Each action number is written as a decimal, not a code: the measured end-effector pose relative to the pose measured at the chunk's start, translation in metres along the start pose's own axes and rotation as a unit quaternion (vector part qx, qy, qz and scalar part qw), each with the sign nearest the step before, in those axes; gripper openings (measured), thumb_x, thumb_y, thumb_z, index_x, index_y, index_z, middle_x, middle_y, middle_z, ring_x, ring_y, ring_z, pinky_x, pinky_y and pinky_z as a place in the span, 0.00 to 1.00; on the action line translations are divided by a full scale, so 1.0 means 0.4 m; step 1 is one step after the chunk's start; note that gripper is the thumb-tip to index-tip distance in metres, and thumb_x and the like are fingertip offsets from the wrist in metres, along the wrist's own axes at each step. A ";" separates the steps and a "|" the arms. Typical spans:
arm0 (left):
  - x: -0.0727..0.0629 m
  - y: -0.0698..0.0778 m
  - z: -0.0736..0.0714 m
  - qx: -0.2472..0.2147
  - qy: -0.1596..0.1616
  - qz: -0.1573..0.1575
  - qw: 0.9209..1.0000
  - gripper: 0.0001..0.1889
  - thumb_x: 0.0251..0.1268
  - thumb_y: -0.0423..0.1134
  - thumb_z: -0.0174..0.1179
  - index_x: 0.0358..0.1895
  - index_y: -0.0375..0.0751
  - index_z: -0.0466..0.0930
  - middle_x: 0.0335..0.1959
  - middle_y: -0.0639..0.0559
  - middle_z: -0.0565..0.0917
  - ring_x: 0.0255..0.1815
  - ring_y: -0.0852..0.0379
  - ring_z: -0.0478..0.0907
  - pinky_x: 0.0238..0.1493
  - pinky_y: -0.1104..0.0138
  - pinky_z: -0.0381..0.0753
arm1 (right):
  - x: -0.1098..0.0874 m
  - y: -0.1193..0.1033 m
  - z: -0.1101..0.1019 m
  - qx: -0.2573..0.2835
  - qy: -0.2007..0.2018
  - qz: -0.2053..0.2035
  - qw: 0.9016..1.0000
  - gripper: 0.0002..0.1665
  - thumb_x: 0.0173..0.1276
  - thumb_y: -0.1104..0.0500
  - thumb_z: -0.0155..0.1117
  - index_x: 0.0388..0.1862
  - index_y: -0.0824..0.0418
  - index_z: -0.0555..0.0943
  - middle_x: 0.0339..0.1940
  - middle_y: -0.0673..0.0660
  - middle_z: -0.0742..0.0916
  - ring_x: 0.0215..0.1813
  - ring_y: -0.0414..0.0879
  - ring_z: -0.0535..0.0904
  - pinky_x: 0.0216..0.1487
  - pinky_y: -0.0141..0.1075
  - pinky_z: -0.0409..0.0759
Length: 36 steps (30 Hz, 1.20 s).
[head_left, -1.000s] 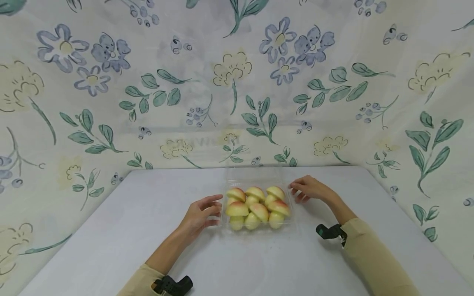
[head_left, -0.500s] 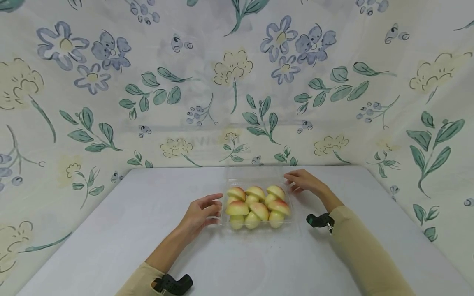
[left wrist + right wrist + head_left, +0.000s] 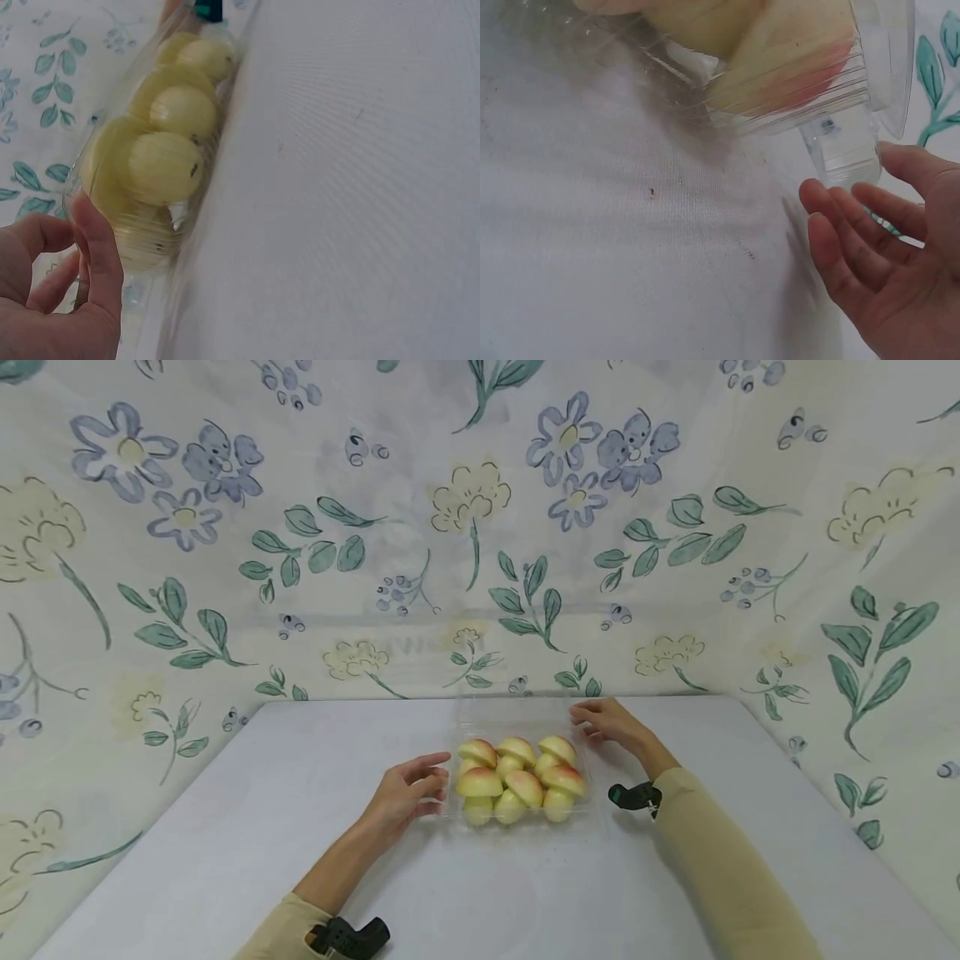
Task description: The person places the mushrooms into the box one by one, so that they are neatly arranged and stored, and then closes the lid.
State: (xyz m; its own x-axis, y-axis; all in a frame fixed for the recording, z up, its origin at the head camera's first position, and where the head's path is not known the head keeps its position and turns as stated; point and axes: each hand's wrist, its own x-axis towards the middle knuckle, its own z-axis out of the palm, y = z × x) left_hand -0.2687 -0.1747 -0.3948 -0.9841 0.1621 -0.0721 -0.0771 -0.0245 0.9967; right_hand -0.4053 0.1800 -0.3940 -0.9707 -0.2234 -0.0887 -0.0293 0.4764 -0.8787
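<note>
A clear plastic clamshell box (image 3: 453, 817) sits on the table with its lid (image 3: 513, 712) folded back. It holds several pale yellow, red-blushed round fruits (image 3: 480, 782), stacked in rows; their exact kind is unclear. My left hand (image 3: 405, 793) is at the box's left side, fingers spread and relaxed. In the left wrist view, a fingertip (image 3: 84, 206) meets the box's edge. Beyond the box's right back corner, my right hand (image 3: 611, 725) reaches to the lid's right edge. The right wrist view shows one finger against a clear tab (image 3: 847, 154), the others loosely bent and apart from the box.
The white table (image 3: 525, 902) extends on both sides and in front of the box. A floral cloth (image 3: 420, 568) hangs behind it. Each wrist wears a black camera mount, one on the left (image 3: 351, 937) and one on the right (image 3: 636, 796).
My right hand has moved left and back, from the box's right side to the folded-back lid's edge. The left hand and the box stay almost in place.
</note>
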 end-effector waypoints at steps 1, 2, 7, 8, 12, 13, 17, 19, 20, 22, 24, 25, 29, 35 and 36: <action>0.000 -0.001 0.001 0.001 0.002 0.000 1.000 0.26 0.67 0.26 0.53 0.69 0.29 0.66 0.36 0.55 0.77 0.30 0.61 0.76 0.30 0.72 0.81 | 0.001 0.000 0.001 0.004 0.003 0.000 1.000 0.29 0.75 0.48 0.56 0.65 0.66 0.74 0.57 0.65 0.83 0.48 0.47 0.83 0.42 0.32 0.84; 0.001 -0.002 0.001 0.002 0.004 0.000 1.000 0.26 0.67 0.26 0.53 0.68 0.29 0.66 0.37 0.55 0.77 0.30 0.61 0.76 0.30 0.72 0.81 | 0.002 -0.001 0.001 0.013 0.006 0.001 1.000 0.29 0.75 0.49 0.56 0.65 0.66 0.74 0.57 0.65 0.83 0.48 0.47 0.84 0.42 0.32 0.84; 0.001 -0.004 0.003 0.006 0.011 -0.001 1.000 0.25 0.66 0.27 0.55 0.68 0.30 0.68 0.38 0.54 0.77 0.30 0.62 0.76 0.30 0.72 0.81 | -0.007 -0.019 -0.010 0.017 0.012 -0.029 0.999 0.28 0.74 0.51 0.58 0.66 0.67 0.72 0.58 0.67 0.81 0.43 0.46 0.86 0.41 0.33 0.84; 0.002 -0.004 0.004 0.007 0.011 -0.001 1.000 0.25 0.66 0.27 0.55 0.68 0.30 0.68 0.38 0.54 0.77 0.30 0.62 0.76 0.30 0.73 0.81 | -0.010 -0.025 -0.014 0.013 0.016 -0.037 0.999 0.28 0.74 0.52 0.59 0.65 0.67 0.72 0.57 0.67 0.81 0.41 0.44 0.85 0.40 0.32 0.83; 0.003 -0.001 0.004 0.001 0.006 0.001 1.000 0.25 0.66 0.26 0.54 0.68 0.29 0.67 0.39 0.54 0.77 0.31 0.62 0.76 0.30 0.73 0.81 | -0.025 -0.052 -0.033 -0.008 0.034 -0.074 0.997 0.26 0.72 0.54 0.62 0.63 0.66 0.73 0.54 0.66 0.82 0.34 0.41 0.82 0.32 0.30 0.78; 0.003 -0.001 0.004 0.001 0.004 0.002 1.000 0.25 0.67 0.26 0.54 0.68 0.29 0.67 0.38 0.55 0.76 0.31 0.62 0.76 0.30 0.73 0.81 | -0.029 -0.059 -0.037 -0.010 0.038 -0.082 0.996 0.25 0.71 0.55 0.62 0.62 0.66 0.73 0.53 0.66 0.82 0.33 0.41 0.81 0.31 0.30 0.77; 0.004 -0.001 0.003 -0.001 0.004 0.000 1.000 0.25 0.68 0.27 0.53 0.68 0.29 0.67 0.38 0.55 0.76 0.31 0.62 0.76 0.30 0.73 0.81 | -0.046 -0.076 -0.052 -0.019 0.039 -0.106 0.993 0.23 0.71 0.57 0.63 0.61 0.66 0.74 0.50 0.65 0.83 0.33 0.43 0.82 0.31 0.30 0.78; 0.004 -0.002 0.004 0.001 0.006 -0.002 1.000 0.25 0.68 0.27 0.54 0.68 0.29 0.67 0.38 0.54 0.77 0.32 0.62 0.76 0.30 0.73 0.81 | -0.055 -0.083 -0.058 -0.024 0.040 -0.113 0.993 0.22 0.71 0.56 0.62 0.60 0.64 0.75 0.49 0.64 0.83 0.34 0.44 0.82 0.32 0.31 0.79; 0.003 -0.002 0.004 0.002 0.007 -0.003 1.000 0.25 0.68 0.28 0.54 0.68 0.30 0.67 0.38 0.54 0.77 0.32 0.61 0.76 0.30 0.73 0.81 | -0.059 -0.086 -0.060 -0.025 0.040 -0.117 0.992 0.22 0.71 0.56 0.62 0.60 0.64 0.75 0.49 0.64 0.83 0.35 0.44 0.83 0.32 0.31 0.80; 0.003 -0.003 0.003 0.002 0.009 -0.004 1.000 0.25 0.68 0.28 0.55 0.68 0.30 0.68 0.39 0.53 0.77 0.32 0.61 0.76 0.30 0.73 0.81 | -0.068 -0.093 -0.066 -0.026 0.040 -0.128 0.991 0.22 0.72 0.55 0.62 0.60 0.63 0.76 0.50 0.64 0.83 0.35 0.45 0.83 0.33 0.32 0.81; 0.002 -0.002 0.003 0.002 0.010 -0.004 1.000 0.25 0.67 0.28 0.56 0.68 0.30 0.68 0.39 0.53 0.77 0.32 0.61 0.76 0.30 0.73 0.81 | -0.079 -0.099 -0.072 -0.028 0.038 -0.141 0.989 0.22 0.72 0.55 0.61 0.61 0.62 0.75 0.51 0.65 0.82 0.36 0.46 0.83 0.33 0.33 0.81; 0.002 -0.001 0.002 0.002 0.011 -0.004 1.000 0.26 0.66 0.28 0.56 0.68 0.30 0.68 0.39 0.53 0.77 0.32 0.61 0.76 0.30 0.73 0.82 | -0.084 -0.102 -0.076 -0.029 0.037 -0.147 0.988 0.22 0.73 0.55 0.60 0.62 0.63 0.75 0.51 0.66 0.82 0.36 0.46 0.84 0.33 0.34 0.82; -0.001 0.000 0.002 0.001 0.010 -0.001 1.000 0.26 0.66 0.28 0.57 0.68 0.30 0.68 0.39 0.53 0.77 0.33 0.61 0.77 0.31 0.73 0.82 | -0.114 -0.107 -0.086 -0.034 0.025 -0.156 0.987 0.22 0.74 0.55 0.58 0.62 0.64 0.75 0.54 0.67 0.82 0.37 0.49 0.84 0.34 0.35 0.83; -0.004 -0.001 0.001 0.002 0.007 -0.001 1.000 0.25 0.67 0.29 0.57 0.68 0.30 0.68 0.39 0.53 0.78 0.34 0.61 0.77 0.32 0.72 0.82 | -0.159 -0.100 -0.092 -0.035 -0.010 -0.152 0.988 0.18 0.76 0.57 0.55 0.59 0.65 0.75 0.50 0.71 0.83 0.36 0.49 0.84 0.33 0.34 0.83; -0.005 -0.001 0.000 0.002 0.006 -0.001 1.000 0.25 0.68 0.30 0.56 0.68 0.31 0.68 0.38 0.53 0.78 0.34 0.61 0.77 0.33 0.72 0.83 | -0.166 -0.098 -0.092 -0.036 -0.016 -0.153 0.987 0.18 0.76 0.58 0.55 0.59 0.65 0.75 0.48 0.70 0.83 0.36 0.49 0.84 0.32 0.34 0.83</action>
State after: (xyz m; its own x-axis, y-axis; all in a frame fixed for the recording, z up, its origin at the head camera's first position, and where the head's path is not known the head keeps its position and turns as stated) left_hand -0.2669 -0.1751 -0.3952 -0.9856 0.1512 -0.0753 -0.0793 -0.0205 0.9966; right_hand -0.3486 0.2073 -0.3363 -0.9057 -0.3927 0.1599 -0.3380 0.4412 -0.8313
